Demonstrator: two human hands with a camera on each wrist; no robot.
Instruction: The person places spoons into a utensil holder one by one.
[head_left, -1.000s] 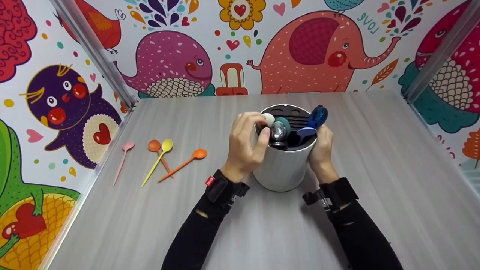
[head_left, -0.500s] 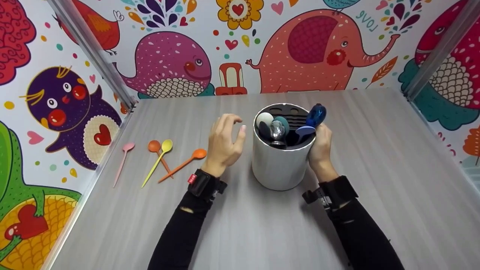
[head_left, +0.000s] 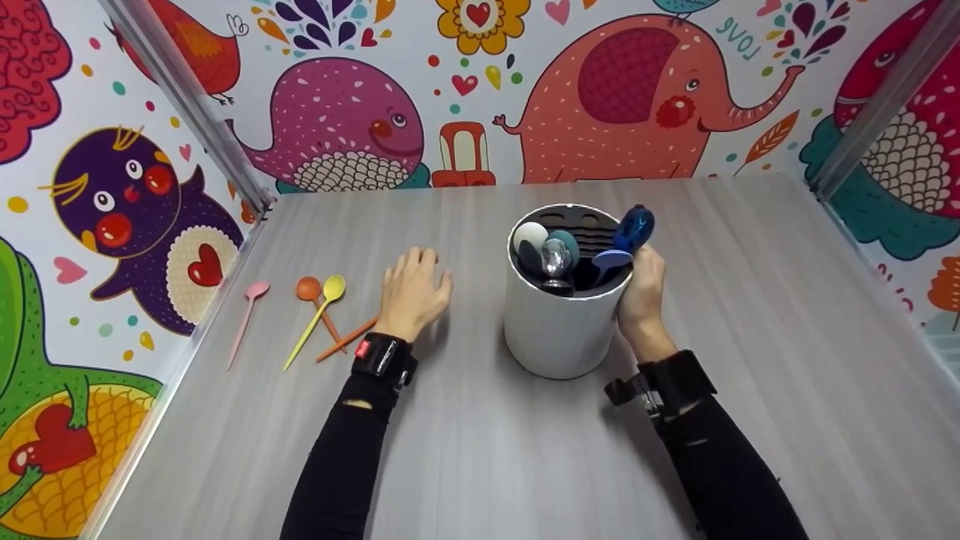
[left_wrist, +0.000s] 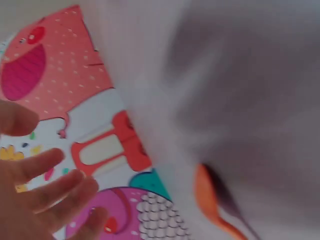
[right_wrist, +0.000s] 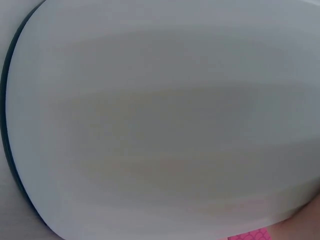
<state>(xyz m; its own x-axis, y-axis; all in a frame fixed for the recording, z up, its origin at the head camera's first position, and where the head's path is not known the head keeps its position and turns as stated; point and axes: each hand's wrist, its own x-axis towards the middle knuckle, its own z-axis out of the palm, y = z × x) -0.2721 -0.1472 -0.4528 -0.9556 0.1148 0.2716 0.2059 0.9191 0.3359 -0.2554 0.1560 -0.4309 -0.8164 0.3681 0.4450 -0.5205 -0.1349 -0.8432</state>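
Observation:
My left hand (head_left: 412,296) hovers over the table with its fingers spread and holds nothing. Under its wrist lies an orange spoon (head_left: 346,341), its bowl hidden in the head view; the left wrist view shows that orange bowl (left_wrist: 204,192). My right hand (head_left: 645,300) grips the right side of a white round utensil holder (head_left: 559,337), which also fills the right wrist view. Out of the holder's top poke a white rounded end (head_left: 530,236), a shiny metal one (head_left: 556,259), a teal one (head_left: 566,244), a blue handle (head_left: 634,227) and a light blue piece (head_left: 612,260).
Left of my left hand, a yellow spoon (head_left: 315,319) crosses a darker orange spoon (head_left: 308,289). Farther left a pink spoon (head_left: 247,315) lies near the side wall. Printed cartoon walls (head_left: 345,120) close off the table's back and left.
My left hand has come away from the top of the utensil holder, moving left and down beside the orange spoon, its fingers spreading. The right hand has stayed on the holder.

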